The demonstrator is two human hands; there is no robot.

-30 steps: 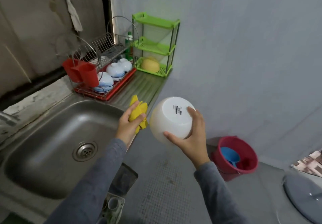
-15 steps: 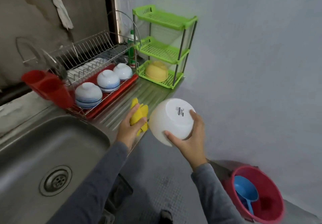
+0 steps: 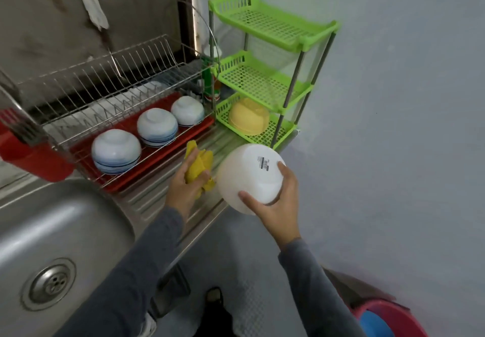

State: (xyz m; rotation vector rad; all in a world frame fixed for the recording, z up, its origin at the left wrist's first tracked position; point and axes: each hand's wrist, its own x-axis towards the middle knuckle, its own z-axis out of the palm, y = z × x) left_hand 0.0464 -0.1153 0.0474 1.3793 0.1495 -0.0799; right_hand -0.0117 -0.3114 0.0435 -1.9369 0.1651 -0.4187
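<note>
Steel drainboard [image 3: 149, 196], centre frame: your right hand [image 3: 274, 205] grips the white bowl [image 3: 248, 176], your left hand [image 3: 182, 188] a yellow cloth [image 3: 199, 165].
Bowl is held off the counter edge, base turned toward the camera. Right thumb curls on its lower side; fingers wrap over the right of the base, beside a barcode sticker [image 3: 263, 163]. Left fingers are closed round the bunched cloth, just beside the bowl's left side; contact between them can't be told. Left of frame, three blue-and-white bowls [image 3: 157, 126] lie upside down in the wire dish rack [image 3: 105, 85]. Upper centre, a yellow bowl [image 3: 249, 119] sits inverted on the green shelf [image 3: 262, 85], bottom tier.
</note>
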